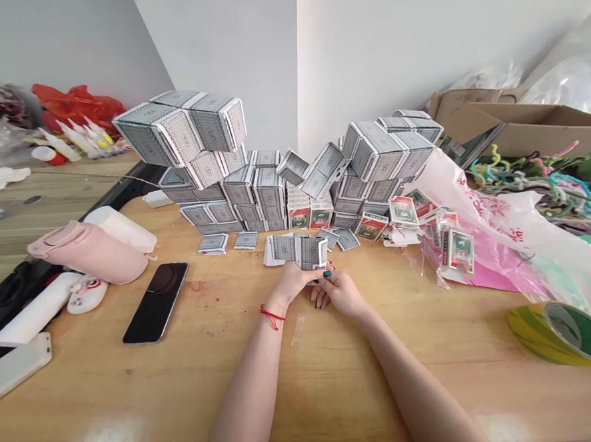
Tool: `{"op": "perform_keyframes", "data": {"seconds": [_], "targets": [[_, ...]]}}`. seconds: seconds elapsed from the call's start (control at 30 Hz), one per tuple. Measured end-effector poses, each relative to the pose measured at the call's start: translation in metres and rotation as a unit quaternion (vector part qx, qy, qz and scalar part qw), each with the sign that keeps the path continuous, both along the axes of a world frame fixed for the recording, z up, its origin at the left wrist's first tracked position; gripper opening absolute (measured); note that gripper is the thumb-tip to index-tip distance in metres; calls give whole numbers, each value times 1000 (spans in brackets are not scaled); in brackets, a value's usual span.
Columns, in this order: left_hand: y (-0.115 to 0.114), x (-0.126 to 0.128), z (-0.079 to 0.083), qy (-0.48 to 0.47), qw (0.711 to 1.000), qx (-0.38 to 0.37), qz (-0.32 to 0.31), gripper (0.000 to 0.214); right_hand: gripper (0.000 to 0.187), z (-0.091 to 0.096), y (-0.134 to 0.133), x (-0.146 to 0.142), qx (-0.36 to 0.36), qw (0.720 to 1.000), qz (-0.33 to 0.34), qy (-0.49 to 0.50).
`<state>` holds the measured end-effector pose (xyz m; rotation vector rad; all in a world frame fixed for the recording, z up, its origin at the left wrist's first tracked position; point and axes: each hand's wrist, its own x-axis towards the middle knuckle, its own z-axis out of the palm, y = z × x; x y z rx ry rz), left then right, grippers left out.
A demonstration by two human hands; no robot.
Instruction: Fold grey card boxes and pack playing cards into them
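Both hands meet at the middle of the table, fingers closed on a small block of folded playing cards (311, 252) with grey patterned backs. My left hand (293, 281), with a red string bracelet, grips its near side with the thumb on top. My right hand (340, 291) pinches the near right edge, some fingers curled beneath. Just behind lie loose white-edged cards (272, 252) and folded cards (346, 238). Farther back stands a structure of folded-card blocks (271, 189), with a tall left stack (180, 131) and a right stack (379, 152).
Boxed card decks (458, 251) lie on a plastic bag (496, 222) at right, near a yellow tape roll (557, 332). A phone (156, 303) and pink bottle (94, 250) are at left. Glue bottles (77, 137) stand farther back. A cardboard box (530, 123) sits back right.
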<state>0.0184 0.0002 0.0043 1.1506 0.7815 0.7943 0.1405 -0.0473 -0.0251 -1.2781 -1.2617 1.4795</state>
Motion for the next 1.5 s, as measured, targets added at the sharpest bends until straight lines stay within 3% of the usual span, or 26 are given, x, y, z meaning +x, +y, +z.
{"op": "perform_keyframes", "data": {"seconds": [0.17, 0.43, 0.6, 0.9, 1.13, 1.33, 1.5], "targets": [[0, 4, -1, 21, 999, -26, 9, 22, 36, -3, 0, -3, 30, 998, -42, -23], [-2, 12, -8, -14, 994, -32, 101, 22, 40, -5, 0, -10, 49, 994, -79, -62], [-5, 15, -14, -12, 993, -25, 112, 21, 44, -3, 0, -12, 62, 990, -91, -87], [-3, 16, -10, -17, 991, -6, 136, 24, 44, -9, -1, -13, 55, 990, -100, -81], [-4, 16, -13, 7, 995, -31, 97, 25, 38, -10, 1, -10, 72, 995, -64, -36], [-5, 16, -12, 8, 991, 24, 128, 24, 41, -7, 3, -9, 78, 993, -81, -49], [-6, 18, -17, 86, 982, 97, 140, 32, 32, -1, 7, -5, 63, 990, -118, 54]]}}
